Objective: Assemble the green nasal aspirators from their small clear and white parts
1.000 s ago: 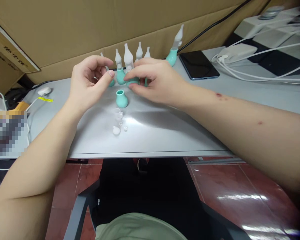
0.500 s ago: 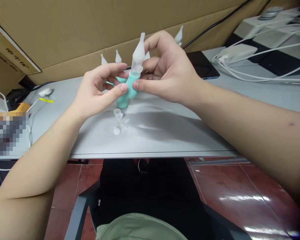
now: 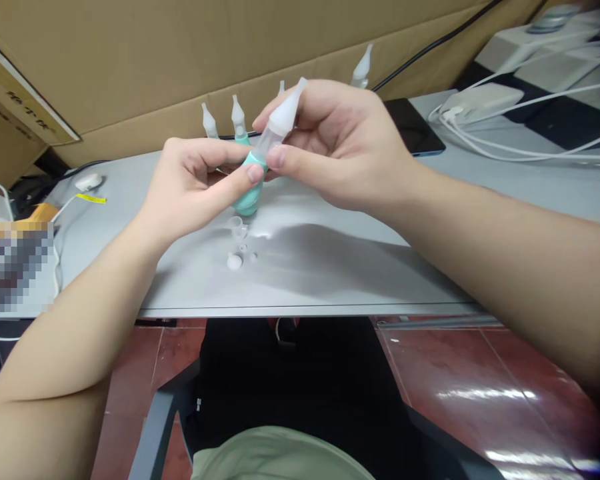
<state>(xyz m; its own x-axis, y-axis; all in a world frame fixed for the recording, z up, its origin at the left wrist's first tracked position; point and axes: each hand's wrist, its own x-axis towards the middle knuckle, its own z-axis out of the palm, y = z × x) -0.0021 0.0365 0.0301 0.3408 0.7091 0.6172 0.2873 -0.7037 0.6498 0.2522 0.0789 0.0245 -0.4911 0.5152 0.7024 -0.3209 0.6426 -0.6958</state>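
Note:
A nasal aspirator with a teal bulb (image 3: 249,197), a clear chamber (image 3: 265,143) and a white pointed tip (image 3: 286,115) is held between my hands above the table, its tip leaning up and right. My left hand (image 3: 195,177) pinches the top of the bulb between thumb and fingers. My right hand (image 3: 347,143) is closed around the clear chamber just below the tip; its fingertips behind are partly hidden. Beneath lie a small clear cup (image 3: 238,227), a white disc (image 3: 235,261) and tiny clear rings (image 3: 243,247).
Behind my hands stand more aspirators, with one white tip (image 3: 209,123) at left and another aspirator (image 3: 362,67) at right. A dark tablet (image 3: 414,127), white cables (image 3: 480,148) and a white adapter (image 3: 485,100) lie right. A cardboard wall (image 3: 145,67) closes the back.
The aspirator has tipped from nearly upright toward the right. My right thumb has moved up from the bulb area onto the clear chamber.

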